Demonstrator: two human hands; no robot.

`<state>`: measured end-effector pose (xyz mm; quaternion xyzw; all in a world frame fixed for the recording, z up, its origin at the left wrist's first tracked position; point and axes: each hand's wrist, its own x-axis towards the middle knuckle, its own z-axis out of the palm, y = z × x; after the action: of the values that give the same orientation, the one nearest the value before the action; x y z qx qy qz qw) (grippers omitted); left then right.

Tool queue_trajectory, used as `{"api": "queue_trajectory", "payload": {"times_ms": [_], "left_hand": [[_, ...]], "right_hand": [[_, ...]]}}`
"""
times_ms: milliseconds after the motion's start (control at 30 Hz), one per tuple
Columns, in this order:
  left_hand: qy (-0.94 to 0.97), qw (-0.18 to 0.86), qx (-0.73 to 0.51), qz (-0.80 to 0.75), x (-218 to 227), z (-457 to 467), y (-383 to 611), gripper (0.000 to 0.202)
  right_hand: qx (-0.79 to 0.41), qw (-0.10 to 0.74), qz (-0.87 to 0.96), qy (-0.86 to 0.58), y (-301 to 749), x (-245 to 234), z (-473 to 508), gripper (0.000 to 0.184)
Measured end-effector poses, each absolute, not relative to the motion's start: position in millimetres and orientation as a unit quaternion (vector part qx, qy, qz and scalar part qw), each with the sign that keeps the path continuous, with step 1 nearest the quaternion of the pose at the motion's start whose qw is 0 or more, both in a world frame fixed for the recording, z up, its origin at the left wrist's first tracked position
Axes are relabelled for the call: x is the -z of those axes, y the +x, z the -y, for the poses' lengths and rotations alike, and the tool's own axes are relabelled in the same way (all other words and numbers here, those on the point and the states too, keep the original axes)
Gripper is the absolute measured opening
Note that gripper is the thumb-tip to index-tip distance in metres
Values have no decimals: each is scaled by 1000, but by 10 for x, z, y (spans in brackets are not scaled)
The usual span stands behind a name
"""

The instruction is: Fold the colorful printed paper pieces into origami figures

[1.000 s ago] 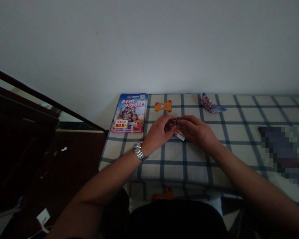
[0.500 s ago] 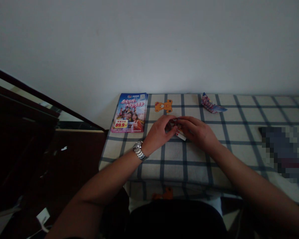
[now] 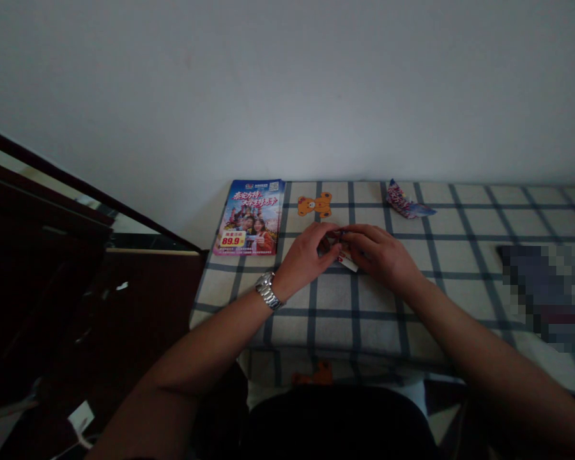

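Observation:
Between my hands is a small piece of folded printed paper (image 3: 347, 260), its white and red lower corner showing. My left hand (image 3: 310, 250), with a silver watch on the wrist, pinches it from the left between thumb and fingers. From the right, my right hand (image 3: 381, 255) is closed on it, with the fingertips of both hands meeting at its top. Fingers cover most of the paper, so its full shape is hidden. Beyond my right hand lies a folded paper shape (image 3: 407, 203) in blue and pink print.
A stack of printed flyers (image 3: 249, 217) lies at the table's left end, by the wall. The checked tablecloth (image 3: 287, 326) bears a bear figure (image 3: 315, 205). A dark, pixelated flat object (image 3: 546, 294) lies on the right. Dark floor (image 3: 138, 306) shows past the left edge.
The fingers of my right hand have shifted very slightly at the top of the paper. Otherwise both hands and the things on the table stay in place.

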<state>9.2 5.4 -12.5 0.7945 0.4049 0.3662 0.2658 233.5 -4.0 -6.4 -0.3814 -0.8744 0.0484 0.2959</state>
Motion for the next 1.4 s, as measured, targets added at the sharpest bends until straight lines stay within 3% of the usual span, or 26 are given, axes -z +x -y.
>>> {"api": "queue_trajectory", "payload": {"times_ms": [200,733,933,1400], "left_hand": [[793,271,-365,-405,128,-55,95,31],[795,280,-382,-380,62,-81,69,23],[784,297,-378,-394,89,-89,50,18],[779,314,-374,-394,112,-61,87,28]], "right_hand": [[-51,303,869,-388,2340,88,41,20],[-274,424,735,-453,2400,138,30,16],[-378,444,674,-453,2348,150,49,26],[-336,373,698,-511,2380,134,23,27]]}}
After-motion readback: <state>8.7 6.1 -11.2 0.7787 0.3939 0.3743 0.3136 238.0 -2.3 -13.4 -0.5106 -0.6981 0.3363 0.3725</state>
